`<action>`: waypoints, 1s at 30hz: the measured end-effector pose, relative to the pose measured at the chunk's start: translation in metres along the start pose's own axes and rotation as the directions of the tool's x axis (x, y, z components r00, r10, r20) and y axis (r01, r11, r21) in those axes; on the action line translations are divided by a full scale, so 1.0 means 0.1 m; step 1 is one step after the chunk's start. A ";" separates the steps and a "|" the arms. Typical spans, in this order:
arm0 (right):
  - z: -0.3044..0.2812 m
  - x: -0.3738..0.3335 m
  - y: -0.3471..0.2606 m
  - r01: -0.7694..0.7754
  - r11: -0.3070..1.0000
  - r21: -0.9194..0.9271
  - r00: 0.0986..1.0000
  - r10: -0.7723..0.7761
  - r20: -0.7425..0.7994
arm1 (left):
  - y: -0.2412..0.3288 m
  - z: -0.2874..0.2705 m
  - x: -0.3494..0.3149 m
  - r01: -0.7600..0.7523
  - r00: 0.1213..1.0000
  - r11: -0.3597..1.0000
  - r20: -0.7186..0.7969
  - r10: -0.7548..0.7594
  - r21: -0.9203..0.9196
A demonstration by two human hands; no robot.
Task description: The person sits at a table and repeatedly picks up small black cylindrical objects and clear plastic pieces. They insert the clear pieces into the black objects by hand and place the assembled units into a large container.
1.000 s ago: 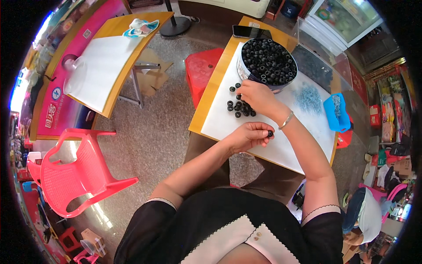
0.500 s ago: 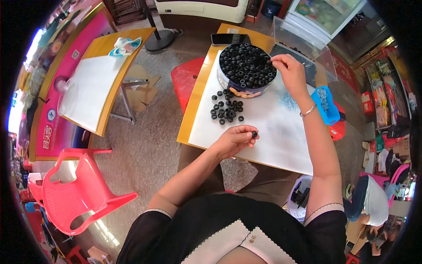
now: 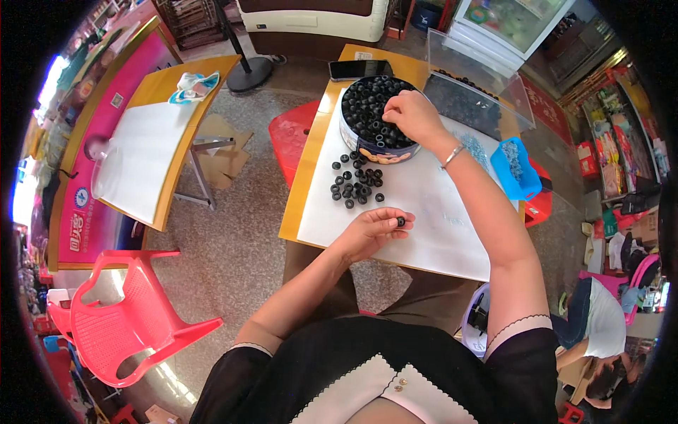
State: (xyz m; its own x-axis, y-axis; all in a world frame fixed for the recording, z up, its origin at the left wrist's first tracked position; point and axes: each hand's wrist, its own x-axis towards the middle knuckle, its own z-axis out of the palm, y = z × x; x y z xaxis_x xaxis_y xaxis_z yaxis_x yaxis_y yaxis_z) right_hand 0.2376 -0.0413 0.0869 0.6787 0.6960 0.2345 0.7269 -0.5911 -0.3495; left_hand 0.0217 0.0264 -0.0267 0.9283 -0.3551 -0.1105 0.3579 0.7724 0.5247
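- Left hand (image 3: pixel 373 230) pinches a black ring (image 3: pixel 401 222) — thumb against fingers.
- Right hand (image 3: pixel 415 119) hovers over a round tub (image 3: pixel 385 156), fingertips bunched — any hold unclear.

1. Reaches forward with both bare arms (image 3: pixel 491 208), held wide apart at the elbows and drawn nearer each other at the hands.
2. Slants left forearm (image 3: pixel 300 298) up and inward from the lower left, with left wrist (image 3: pixel 342 254) nearly straight.
3. Holds left hand (image 3: pixel 371 232) low and nearer the body, pressing thumb (image 3: pixel 386 227) and forefinger into a small pinch.
4. Stretches right forearm (image 3: pixel 480 191) farther out, bent at the elbow and slanting up and to the left.
5. Holds right hand (image 3: pixel 418 119) beyond the left one, back uppermost, with right fingers (image 3: pixel 397 106) curled and gathered at the tips; shows no clear grip there.
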 end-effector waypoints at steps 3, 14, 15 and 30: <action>0.11 0.05 -0.03 -0.019 0.998 -0.062 1.000 0.018 -0.024 | 0.01 0.00 -0.01 -0.005 1.000 1.000 0.002 0.005 0.004; -0.22 -0.22 0.02 -0.182 0.741 0.646 0.982 0.168 0.083 | -0.01 -0.01 -0.01 -0.048 0.999 0.998 0.022 0.048 -0.030; -0.33 -0.36 -0.07 -0.282 0.595 0.753 0.958 0.217 0.187 | -0.02 -0.01 -0.01 -0.046 0.999 0.999 0.027 0.047 -0.027; -0.08 -2.01 -0.55 -0.089 -0.283 0.955 0.936 0.303 0.177 | -0.07 0.11 -0.11 -0.146 0.988 0.987 -0.058 0.142 -0.067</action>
State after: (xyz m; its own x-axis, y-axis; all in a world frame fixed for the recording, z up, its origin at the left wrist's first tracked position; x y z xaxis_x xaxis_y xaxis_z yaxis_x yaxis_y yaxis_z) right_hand 0.0621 -0.1519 0.0662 0.8373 0.5447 -0.0473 -0.3662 0.4944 -0.7883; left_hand 0.0080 0.0197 -0.0200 0.9740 -0.2105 -0.0839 0.2247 0.8494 0.4776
